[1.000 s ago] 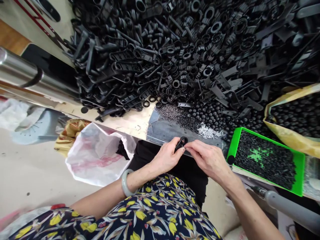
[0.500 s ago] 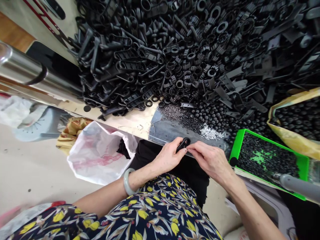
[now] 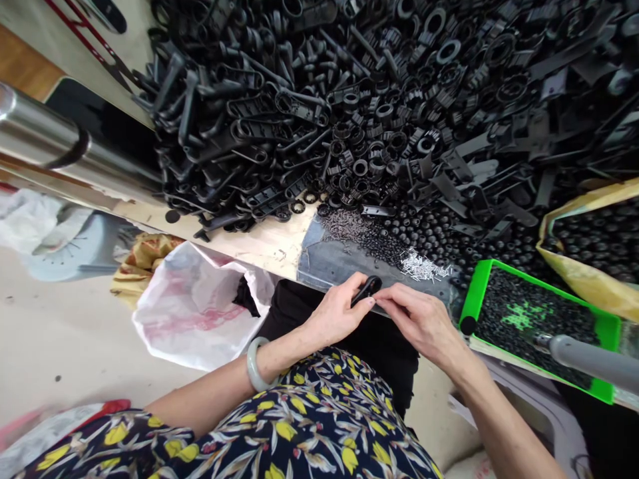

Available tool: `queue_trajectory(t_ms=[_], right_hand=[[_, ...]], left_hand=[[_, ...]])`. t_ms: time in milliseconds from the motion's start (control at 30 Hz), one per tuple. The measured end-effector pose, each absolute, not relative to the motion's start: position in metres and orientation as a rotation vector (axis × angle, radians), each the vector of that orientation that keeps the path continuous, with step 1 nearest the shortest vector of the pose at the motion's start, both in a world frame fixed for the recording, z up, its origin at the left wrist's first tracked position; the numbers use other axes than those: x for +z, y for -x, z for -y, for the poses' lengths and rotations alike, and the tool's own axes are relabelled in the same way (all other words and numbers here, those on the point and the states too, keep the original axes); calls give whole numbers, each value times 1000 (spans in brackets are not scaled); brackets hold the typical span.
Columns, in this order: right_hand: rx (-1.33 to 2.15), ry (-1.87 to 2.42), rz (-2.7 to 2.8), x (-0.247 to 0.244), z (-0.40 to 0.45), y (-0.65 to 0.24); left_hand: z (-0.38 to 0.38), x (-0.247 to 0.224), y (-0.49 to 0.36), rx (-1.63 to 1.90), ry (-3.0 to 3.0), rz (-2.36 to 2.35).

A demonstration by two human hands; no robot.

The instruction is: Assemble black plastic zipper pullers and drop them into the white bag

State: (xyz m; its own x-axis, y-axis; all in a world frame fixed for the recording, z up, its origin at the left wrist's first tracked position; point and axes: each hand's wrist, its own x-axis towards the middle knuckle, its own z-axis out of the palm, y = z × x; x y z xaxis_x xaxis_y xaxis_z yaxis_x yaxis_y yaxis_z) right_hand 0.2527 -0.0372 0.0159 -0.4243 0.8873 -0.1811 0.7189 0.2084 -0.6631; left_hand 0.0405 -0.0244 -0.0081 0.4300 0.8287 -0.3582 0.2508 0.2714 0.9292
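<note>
My left hand [image 3: 343, 307] grips a small black plastic part [image 3: 368, 290] at the table's front edge. The fingers of my right hand [image 3: 422, 318] are pinched together against the right side of that part; whatever they hold is too small to make out. Just beyond my hands, on a dark grey mat [image 3: 329, 262], lie small white pins [image 3: 422, 266], tiny brown bits [image 3: 344, 224] and round black pieces [image 3: 424, 229].
A large heap of black plastic parts [image 3: 294, 106] covers the back of the table. At right are a green tray [image 3: 480, 293] of small black pieces and a yellow sack [image 3: 574, 266]. A white bag [image 3: 170, 319] hangs open at left, below a steel cylinder [image 3: 40, 130].
The black part has tilted slightly in my left hand. My right hand stays pinched beside it, almost unmoved. The view has shifted very slightly.
</note>
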Motion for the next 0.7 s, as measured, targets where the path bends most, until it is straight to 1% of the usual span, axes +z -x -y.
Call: queue_trajectory(t_ms=[400, 700], right_hand=[[1128, 1460, 2161, 11, 35, -255], [1096, 1452, 2175, 4, 37, -257]], left_hand=[[21, -7, -38, 456, -1200, -1050], [21, -7, -38, 454, -1140, -1027]])
